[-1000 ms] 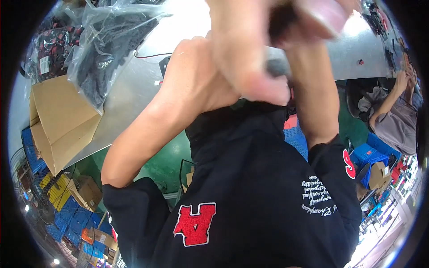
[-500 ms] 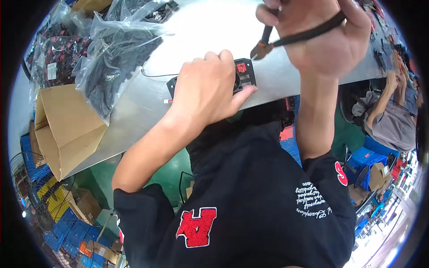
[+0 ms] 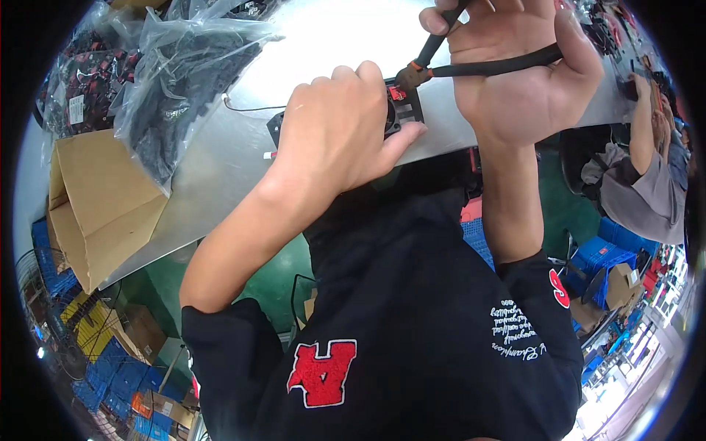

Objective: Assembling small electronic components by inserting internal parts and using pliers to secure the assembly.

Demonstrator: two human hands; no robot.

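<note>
A black plate-like part (image 3: 414,116) with a round opening and a small red piece (image 3: 397,94) lies on the metal table. My left hand (image 3: 334,132) is closed over it, thumb along the near edge, hiding most of the part. My right hand (image 3: 515,92) holds diagonal cutters (image 3: 493,69) with dark handles spread apart. The cutter jaws are at the red piece; whether anything is between the blades I cannot tell. A thin dark wire (image 3: 254,109) runs left from the part, and a small white-and-red connector (image 3: 269,155) shows beside my left wrist.
Clear plastic bags (image 3: 169,95) of dark parts fill the table's far left, with an open cardboard box (image 3: 110,198) at its left edge. At far right a person in a grey shirt (image 3: 647,195) works along the same table. Blue crates (image 3: 603,253) stand below them.
My right hand has brought the cutters left and down, so the jaws now meet the red piece rather than hovering beside the plate. My left hand keeps its hold.
</note>
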